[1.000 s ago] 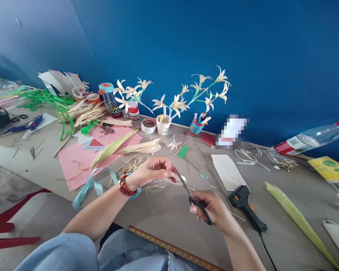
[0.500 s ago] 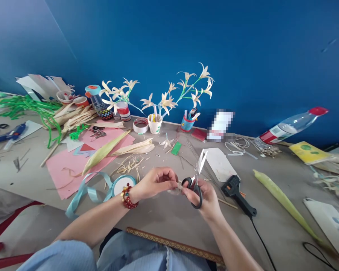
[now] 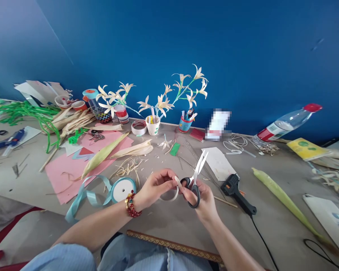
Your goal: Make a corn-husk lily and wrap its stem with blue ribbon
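Note:
My left hand (image 3: 159, 187), with a red bead bracelet at the wrist, pinches a small pale strip (image 3: 177, 181) between thumb and fingers. The right thumb and fingertips meet its lower end. Black-handled scissors (image 3: 196, 170) rest in my right hand (image 3: 203, 199), blades upward and slightly apart, away from the strip. Under the fingers curves a white ring-like band (image 3: 171, 195); whether it is held or lies on the table, I cannot tell. A spool of light-blue ribbon (image 3: 123, 190) lies beside my left wrist.
On the right are a black glue gun (image 3: 237, 194) with its cord, a green husk (image 3: 285, 203) and a tilted bottle (image 3: 288, 126). Pale flowers (image 3: 163, 103) stand in a white cup (image 3: 153, 126) by the blue wall. Pink paper (image 3: 64, 173) and husks lie left.
The view has shifted slightly. The pale strip and the white band below the fingers now show more clearly. Both hands remain close together, and the scissors stay in my right hand.

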{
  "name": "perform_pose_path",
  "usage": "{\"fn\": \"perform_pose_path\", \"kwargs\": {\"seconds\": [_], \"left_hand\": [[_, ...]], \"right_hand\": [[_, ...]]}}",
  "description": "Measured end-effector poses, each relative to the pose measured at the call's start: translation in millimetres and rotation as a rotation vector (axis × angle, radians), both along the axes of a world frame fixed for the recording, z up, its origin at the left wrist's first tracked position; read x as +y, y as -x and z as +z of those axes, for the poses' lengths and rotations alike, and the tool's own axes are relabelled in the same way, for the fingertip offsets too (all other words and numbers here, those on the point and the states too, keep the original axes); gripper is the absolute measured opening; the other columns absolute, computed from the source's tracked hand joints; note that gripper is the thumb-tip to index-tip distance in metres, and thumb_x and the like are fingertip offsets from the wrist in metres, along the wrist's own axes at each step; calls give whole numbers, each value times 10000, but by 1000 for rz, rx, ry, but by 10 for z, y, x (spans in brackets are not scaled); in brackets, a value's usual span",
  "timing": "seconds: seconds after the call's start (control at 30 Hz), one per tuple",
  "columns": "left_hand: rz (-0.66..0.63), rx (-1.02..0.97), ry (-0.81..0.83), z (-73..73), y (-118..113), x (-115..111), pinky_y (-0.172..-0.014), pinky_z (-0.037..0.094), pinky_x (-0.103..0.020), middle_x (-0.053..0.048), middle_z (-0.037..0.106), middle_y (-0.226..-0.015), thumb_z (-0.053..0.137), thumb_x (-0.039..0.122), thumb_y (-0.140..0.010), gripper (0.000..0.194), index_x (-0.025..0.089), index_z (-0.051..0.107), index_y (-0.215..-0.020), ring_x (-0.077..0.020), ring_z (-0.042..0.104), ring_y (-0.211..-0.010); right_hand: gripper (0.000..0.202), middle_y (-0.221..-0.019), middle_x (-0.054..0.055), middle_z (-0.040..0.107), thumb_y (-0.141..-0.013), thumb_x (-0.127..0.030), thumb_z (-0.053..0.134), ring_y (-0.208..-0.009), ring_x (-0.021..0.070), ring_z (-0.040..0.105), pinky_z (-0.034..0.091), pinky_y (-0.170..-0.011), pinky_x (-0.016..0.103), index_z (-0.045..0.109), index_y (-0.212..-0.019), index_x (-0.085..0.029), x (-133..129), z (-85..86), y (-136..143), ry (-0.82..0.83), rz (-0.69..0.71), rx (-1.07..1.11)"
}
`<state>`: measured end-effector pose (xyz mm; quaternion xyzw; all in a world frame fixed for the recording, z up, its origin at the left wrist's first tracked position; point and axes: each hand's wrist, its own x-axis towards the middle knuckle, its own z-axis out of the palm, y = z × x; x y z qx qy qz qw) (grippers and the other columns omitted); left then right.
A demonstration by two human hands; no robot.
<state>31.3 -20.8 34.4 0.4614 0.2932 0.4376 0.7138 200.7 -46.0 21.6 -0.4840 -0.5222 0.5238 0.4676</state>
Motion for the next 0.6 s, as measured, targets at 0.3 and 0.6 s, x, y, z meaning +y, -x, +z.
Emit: {"fn": "perform_pose_path", "kwargs": {"seconds": [0.3, 0.6], "left_hand": [[106, 86, -93, 68, 95, 29, -689, 430, -252, -34, 599, -764, 650, 333, -850, 205, 157, 595, -760, -138, 547, -715], [222, 73, -75, 125, 176, 75, -686, 422, -244, -11, 591, -722, 664, 324, -829, 200, 166, 580, -741, -127, 536, -688]], "right_hand": [[481, -589, -16, 495, -738, -640, 658, -573, 135, 455, 335, -517, 238, 542, -669, -178, 39, 83, -19, 63, 257, -156], [577, -586, -16, 488, -754, -736, 562, -542, 122, 422, 299, -496, 230, 575, -677, -165, 14, 74, 17, 32, 382, -233]]}}
